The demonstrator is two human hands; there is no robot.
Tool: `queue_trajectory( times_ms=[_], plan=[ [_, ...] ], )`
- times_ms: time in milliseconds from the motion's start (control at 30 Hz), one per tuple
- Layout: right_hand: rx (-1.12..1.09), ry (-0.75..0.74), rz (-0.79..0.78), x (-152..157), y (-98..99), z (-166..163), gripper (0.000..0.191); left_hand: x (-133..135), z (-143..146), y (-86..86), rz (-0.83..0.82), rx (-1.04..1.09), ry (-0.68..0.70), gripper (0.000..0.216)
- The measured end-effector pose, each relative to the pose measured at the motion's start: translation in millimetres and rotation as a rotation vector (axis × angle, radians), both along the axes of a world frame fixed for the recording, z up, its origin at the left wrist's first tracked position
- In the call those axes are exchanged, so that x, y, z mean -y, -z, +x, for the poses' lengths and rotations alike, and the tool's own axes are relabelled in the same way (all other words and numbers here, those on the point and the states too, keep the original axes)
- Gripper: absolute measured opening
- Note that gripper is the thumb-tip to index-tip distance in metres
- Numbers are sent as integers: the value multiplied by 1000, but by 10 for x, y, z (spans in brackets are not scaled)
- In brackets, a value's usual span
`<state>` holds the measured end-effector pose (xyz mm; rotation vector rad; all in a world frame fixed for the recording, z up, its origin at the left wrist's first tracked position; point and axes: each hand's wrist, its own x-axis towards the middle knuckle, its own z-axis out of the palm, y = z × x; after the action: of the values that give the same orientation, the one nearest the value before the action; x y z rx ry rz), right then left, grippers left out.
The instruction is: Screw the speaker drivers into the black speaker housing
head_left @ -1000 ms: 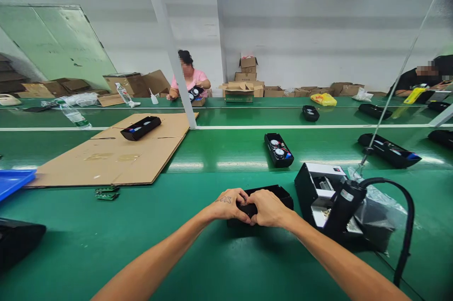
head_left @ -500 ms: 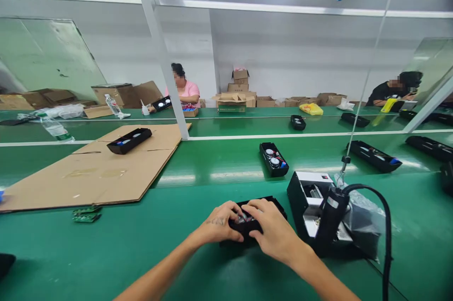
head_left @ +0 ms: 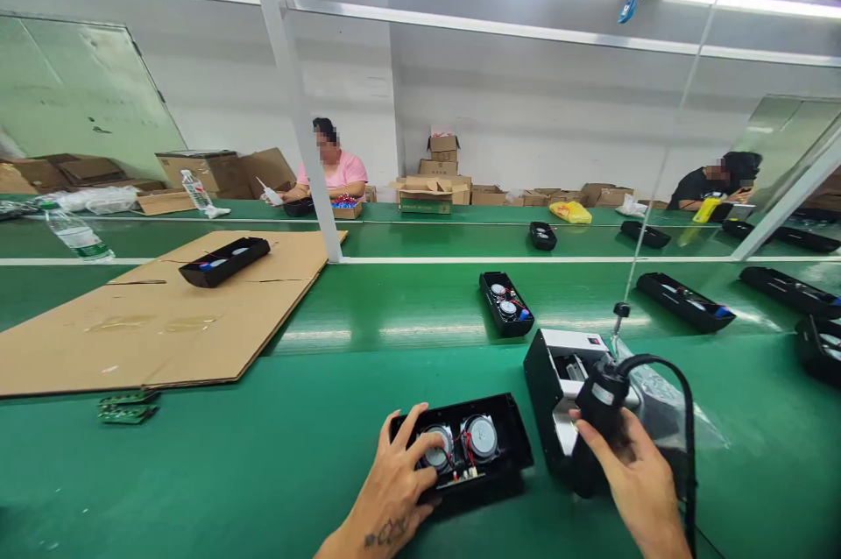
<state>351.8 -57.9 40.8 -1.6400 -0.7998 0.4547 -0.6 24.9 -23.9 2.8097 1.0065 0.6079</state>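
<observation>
An open black speaker housing (head_left: 490,458) with two round drivers and red wires lies on the green belt just in front of me. My left hand (head_left: 398,480) rests on its left end, fingers spread over the left driver. To the right, my right hand (head_left: 624,471) is wrapped around a black electric screwdriver (head_left: 599,419) that hangs from a cable. Behind the screwdriver stands a black and white box (head_left: 558,375).
More black housings (head_left: 505,303) lie along the green conveyor (head_left: 263,454). A flat cardboard sheet (head_left: 151,322) with one housing lies left, green circuit boards (head_left: 128,407) beside it. Two other people work at the far side, among cardboard boxes (head_left: 427,191).
My hands have come apart. The right one left the housing and took hold of the hanging screwdriver. The left stays on the housing, whose open inside now shows. The view tilted upward.
</observation>
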Motion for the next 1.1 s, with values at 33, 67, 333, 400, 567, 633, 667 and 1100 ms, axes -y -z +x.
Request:
queue_trajectory(
  times_ms=[33,67,333,400,567,633,667,1100],
  plan=[
    [-18,36,27,-30,32,-33,71,2,-1,9,10,-2,-2,18],
    [-28,77,69,-48,73,-73,71,3,0,24,21,-4,-3,17],
    [-105,-39,278,46,-40,81,54,-67,-5,217,75,65,-21,21],
    [-45,120,395,76,-217,209,58,-83,0,239,82,71,-34,21],
    [68,200,441,4,-447,276,64,-78,52,272,78,40,-47,24],
    [105,134,379,-58,-438,239,62,-65,79,275,74,35,-54,24],
    [128,106,348,-84,-428,224,60,-56,89,270,74,35,-56,24],
    [-8,-292,181,139,-486,-30,50,65,145,8,-32,13,-34,18]
  ],
)
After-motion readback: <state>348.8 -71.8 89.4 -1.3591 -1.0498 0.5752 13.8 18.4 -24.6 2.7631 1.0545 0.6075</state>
